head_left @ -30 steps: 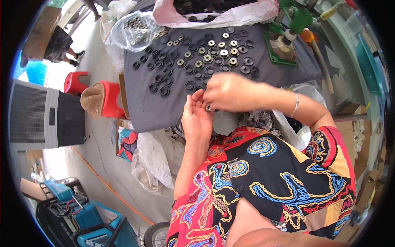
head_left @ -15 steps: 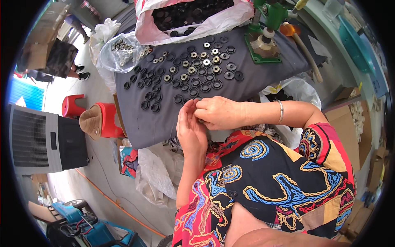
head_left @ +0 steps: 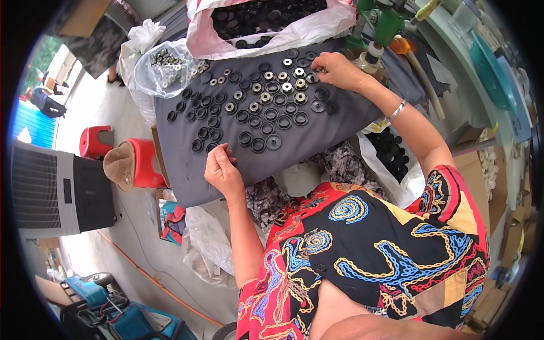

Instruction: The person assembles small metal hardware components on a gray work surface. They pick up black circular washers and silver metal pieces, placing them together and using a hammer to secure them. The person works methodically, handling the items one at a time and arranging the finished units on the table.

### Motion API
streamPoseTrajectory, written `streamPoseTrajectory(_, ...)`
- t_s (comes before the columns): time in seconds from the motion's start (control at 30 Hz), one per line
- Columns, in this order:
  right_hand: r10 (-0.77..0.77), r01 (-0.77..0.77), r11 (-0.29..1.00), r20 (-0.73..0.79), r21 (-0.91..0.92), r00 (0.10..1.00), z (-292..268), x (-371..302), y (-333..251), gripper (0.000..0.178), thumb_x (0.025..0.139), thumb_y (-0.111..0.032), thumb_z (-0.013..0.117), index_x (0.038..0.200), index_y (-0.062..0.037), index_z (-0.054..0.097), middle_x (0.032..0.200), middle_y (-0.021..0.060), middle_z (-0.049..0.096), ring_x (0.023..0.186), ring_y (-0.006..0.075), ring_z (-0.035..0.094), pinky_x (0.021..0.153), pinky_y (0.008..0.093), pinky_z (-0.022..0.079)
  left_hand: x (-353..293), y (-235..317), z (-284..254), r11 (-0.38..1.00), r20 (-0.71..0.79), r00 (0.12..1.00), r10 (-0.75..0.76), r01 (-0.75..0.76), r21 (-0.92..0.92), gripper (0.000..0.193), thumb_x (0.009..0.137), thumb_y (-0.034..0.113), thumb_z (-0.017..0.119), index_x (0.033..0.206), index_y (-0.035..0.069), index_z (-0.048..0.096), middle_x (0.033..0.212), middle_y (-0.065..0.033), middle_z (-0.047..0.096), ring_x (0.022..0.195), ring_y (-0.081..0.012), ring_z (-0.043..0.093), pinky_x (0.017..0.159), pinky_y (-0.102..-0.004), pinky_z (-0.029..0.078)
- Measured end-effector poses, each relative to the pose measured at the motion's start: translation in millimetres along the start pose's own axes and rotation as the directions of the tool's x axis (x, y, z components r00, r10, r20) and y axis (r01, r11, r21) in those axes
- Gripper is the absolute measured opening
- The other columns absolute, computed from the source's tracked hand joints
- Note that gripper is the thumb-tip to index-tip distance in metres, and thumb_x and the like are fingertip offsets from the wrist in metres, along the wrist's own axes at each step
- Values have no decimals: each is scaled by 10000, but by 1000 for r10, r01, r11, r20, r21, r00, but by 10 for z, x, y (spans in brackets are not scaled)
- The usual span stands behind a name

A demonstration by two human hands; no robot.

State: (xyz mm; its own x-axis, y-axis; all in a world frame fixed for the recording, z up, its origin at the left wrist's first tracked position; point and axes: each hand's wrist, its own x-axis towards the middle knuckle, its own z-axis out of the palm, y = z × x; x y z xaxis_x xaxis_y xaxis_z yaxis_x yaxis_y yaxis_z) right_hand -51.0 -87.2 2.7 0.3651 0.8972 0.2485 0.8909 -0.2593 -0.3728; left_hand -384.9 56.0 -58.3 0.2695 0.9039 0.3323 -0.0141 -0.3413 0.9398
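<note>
My right hand (head_left: 341, 72) reaches to the far right of the parts on the grey cloth. Its fingertips are pinched on a black ring-shaped part (head_left: 311, 79), which they partly cover. My left hand (head_left: 224, 173) hovers over the near left edge of the cloth, fingers loosely bent and apart, with nothing seen in it. Close to it lie more black rings (head_left: 245, 139) and a wider black disc (head_left: 273, 141). Among the black rings, several hold shiny metal centres (head_left: 264, 98).
A white sack of black parts (head_left: 272, 42) stands at the back, beside a clear bag of small metal pieces (head_left: 164, 68). A green press (head_left: 382, 25) and a wooden-handled hammer (head_left: 425, 79) are at the right. Another bag of black parts (head_left: 391, 156) sits by my right arm.
My hands, together at the cloth's near edge before, have parted. The right went far right to a black ring; the left drew back left. A wide black disc now shows where they were.
</note>
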Motion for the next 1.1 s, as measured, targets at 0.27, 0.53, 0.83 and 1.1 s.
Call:
streamPoseTrajectory(0.27, -36, 43, 997, 90, -71, 995, 87, 46, -96, 223, 743, -84, 643, 951, -18, 688, 918, 169, 631, 885, 361, 625, 807, 434, 506, -27, 8, -9, 998, 14, 999, 37, -38, 47, 262, 997, 199, 550, 907, -11, 678, 712, -16, 600, 583, -64, 521, 542, -217, 425)
streamPoseTrajectory(0.53, -28, 54, 979, 132, -195, 991, 35, 71, -186, 174, 742, -84, 643, 890, 4, 667, 912, 181, 623, 897, 364, 628, 807, 455, 503, -28, 17, -4, 997, 4, 999, 40, -40, 67, 208, 978, 143, 561, 890, -12, 669, 702, -28, 600, 564, -74, 515, 529, -236, 421)
streamPoseTrajectory(0.83, -320, 315, 942, -24, -118, 947, 203, 738, -1005, 182, 814, -144, 606, 946, -32, 661, 890, 137, 657, 862, 341, 643, 778, 422, 517, -31, -22, -8, 983, 10, 993, 115, -115, 141, 211, 982, 133, 557, 896, -20, 675, 723, -21, 612, 587, -60, 530, 544, -216, 429)
streamPoseTrajectory(1.1, -283, 333, 900, 205, -281, 937, 915, 1663, -1459, 165, 764, -50, 593, 857, 10, 716, 906, 233, 693, 886, 382, 685, 764, 446, 539, -77, 42, -6, 957, 1, 975, 224, -220, 190, 196, 970, 125, 575, 868, -15, 668, 697, -21, 607, 562, -71, 523, 533, -225, 425)
